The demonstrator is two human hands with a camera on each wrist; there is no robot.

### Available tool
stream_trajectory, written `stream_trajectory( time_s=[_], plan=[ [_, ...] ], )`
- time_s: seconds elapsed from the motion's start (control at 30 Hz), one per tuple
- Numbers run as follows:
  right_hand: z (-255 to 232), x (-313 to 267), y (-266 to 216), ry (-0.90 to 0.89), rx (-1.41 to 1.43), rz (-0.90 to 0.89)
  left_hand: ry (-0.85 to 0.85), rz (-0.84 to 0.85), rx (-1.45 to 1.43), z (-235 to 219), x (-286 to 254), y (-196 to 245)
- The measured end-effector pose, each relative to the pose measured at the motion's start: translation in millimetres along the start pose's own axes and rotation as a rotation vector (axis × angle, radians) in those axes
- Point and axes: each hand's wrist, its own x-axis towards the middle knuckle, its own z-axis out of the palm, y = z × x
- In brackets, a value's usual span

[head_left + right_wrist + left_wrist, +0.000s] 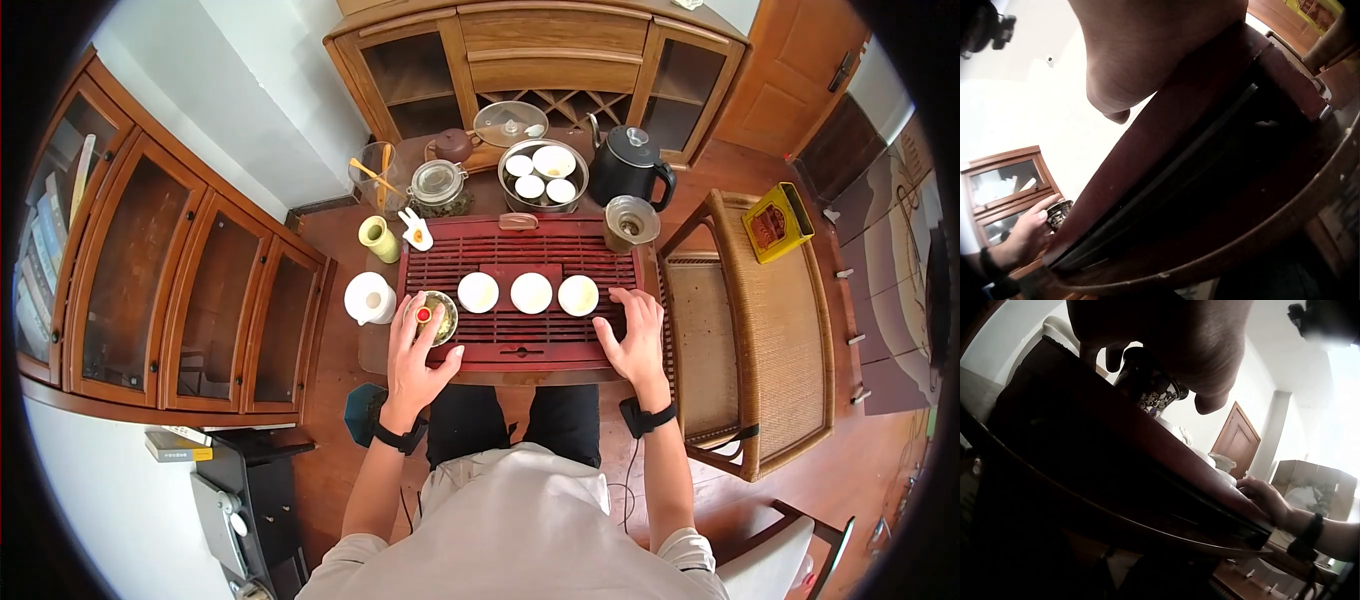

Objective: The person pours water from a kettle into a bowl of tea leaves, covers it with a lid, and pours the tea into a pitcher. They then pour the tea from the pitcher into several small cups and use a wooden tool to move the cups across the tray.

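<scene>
From the head we look forward and steeply down in a wide, round-edged view, far enough back to take in the whole tray (480, 354). At the left wrist we sit low and close, tilted, peering up under the left hand (410, 362) and across toward the right hand (635, 345) and a door (1236, 440). The right wrist view, equally near, faces back toward the glass cabinet (1007, 187). All three share the tray and both hands.
</scene>
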Motion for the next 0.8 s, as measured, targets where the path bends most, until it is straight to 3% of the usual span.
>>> stream_trajectory(
  time_s=[0.27, 0.53, 0.8],
  plan=[
    [1.3, -0.4, 1.4, -0.009, -0.016, 0.001, -0.002, 0.014, -0.001, 1.1, -2.3, -1.3],
    [0.0, 0.0, -0.1, -0.03, -0.018, 0.015, 0.11, -0.04, -0.174, 0.7, -3.8, 1.1],
    [0.5, 0.2, 0.4, -0.017, -0.029, -0.004, 0.036, -0.017, -0.123, 0.2, -0.5, 1.7]
  ],
)
